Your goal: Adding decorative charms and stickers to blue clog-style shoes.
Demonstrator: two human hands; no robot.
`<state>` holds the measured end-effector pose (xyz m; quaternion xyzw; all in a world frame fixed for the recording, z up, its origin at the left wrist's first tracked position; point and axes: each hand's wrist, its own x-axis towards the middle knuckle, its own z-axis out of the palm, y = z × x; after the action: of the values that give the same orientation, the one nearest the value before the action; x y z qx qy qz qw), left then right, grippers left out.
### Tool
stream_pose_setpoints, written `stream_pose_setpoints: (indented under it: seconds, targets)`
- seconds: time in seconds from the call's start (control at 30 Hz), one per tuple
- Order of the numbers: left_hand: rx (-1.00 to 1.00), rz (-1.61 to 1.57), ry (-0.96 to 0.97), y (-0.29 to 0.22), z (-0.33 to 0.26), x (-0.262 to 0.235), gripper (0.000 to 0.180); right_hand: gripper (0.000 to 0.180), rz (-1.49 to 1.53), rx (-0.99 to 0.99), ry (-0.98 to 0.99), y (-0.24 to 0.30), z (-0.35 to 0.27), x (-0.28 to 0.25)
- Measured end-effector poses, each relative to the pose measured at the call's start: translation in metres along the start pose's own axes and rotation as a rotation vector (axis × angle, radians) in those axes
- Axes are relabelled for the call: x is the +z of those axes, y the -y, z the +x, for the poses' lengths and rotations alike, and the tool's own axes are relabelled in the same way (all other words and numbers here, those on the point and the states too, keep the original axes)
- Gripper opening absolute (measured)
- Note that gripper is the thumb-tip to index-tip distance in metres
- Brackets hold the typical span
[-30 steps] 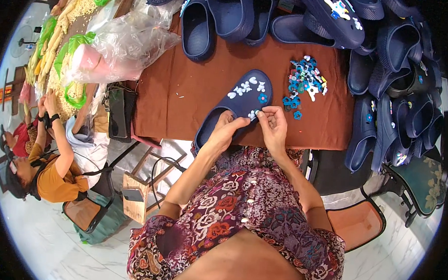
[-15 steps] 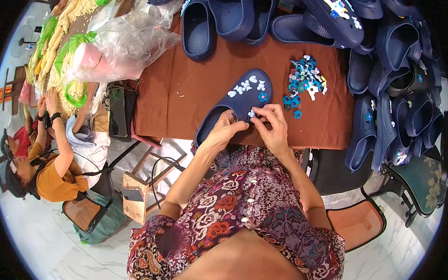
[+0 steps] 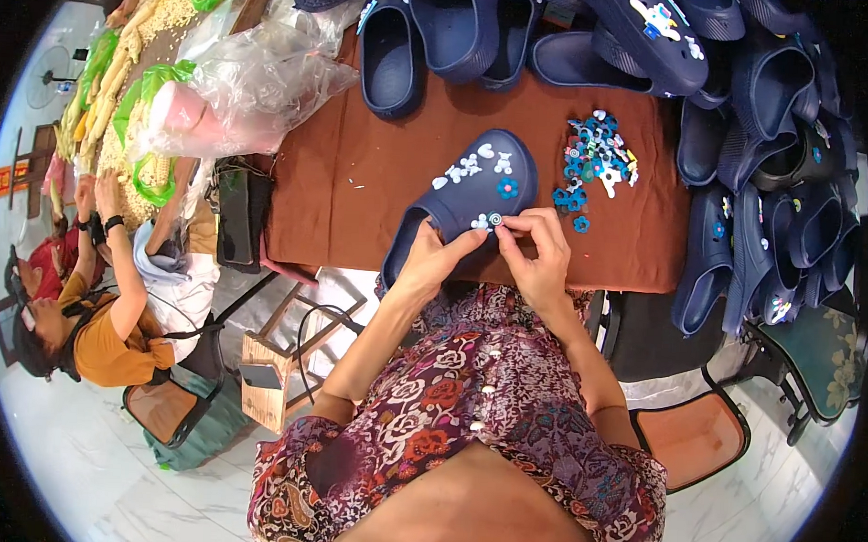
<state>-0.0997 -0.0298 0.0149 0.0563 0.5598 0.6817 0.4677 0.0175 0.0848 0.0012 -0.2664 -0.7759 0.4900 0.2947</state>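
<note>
A navy clog (image 3: 470, 196) lies tilted at the near edge of the brown-covered table, toe pointing away to the right. Several white charms (image 3: 470, 164) and a blue flower charm (image 3: 508, 188) sit on its upper. My left hand (image 3: 434, 260) grips the clog near its opening, fingers partly inside and hidden, thumb on the upper. Between the thumb and fingers of my right hand (image 3: 538, 256) is a round swirl charm (image 3: 495, 220), touching the clog's side beside a small white charm (image 3: 481, 223). A pile of loose charms (image 3: 599, 154) lies right of the clog.
Navy clogs (image 3: 390, 64) line the table's back, and more are heaped (image 3: 707, 252) at the right. Clear plastic bags (image 3: 268, 84) lie at the far left, beside a dark phone-like object (image 3: 240, 221). A co-worker (image 3: 117, 327) handles pale produce farther left.
The swirl charm now shows at my right fingertips, where only a small white charm showed before. My left thumb has shifted slightly on the clog.
</note>
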Motion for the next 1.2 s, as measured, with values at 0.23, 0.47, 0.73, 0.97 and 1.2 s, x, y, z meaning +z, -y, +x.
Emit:
stream_pose_setpoints:
  seconds: [0.23,0.47,0.73,0.97,1.2]
  targets:
    - [0.081,0.034,-0.066,-0.010,-0.007,0.002,0.031,0.016,-0.096,-0.126,-0.047,0.019,0.006,0.005]
    - [0.189,0.140,-0.043,-0.014,-0.013,0.004,0.028,0.016,-0.104,-0.185,-0.032,0.020,0.007,0.005]
    - [0.359,0.222,-0.173,0.007,-0.012,0.006,0.021,0.021,0.063,-0.065,-0.007,0.015,0.006,0.006]
    - [0.450,0.376,-0.207,0.003,-0.010,0.005,0.022,0.049,0.347,0.158,0.057,-0.015,0.021,0.009]
    - [0.297,0.362,-0.150,-0.009,-0.008,-0.001,0.028,0.045,0.475,0.311,0.157,-0.029,0.028,0.015]
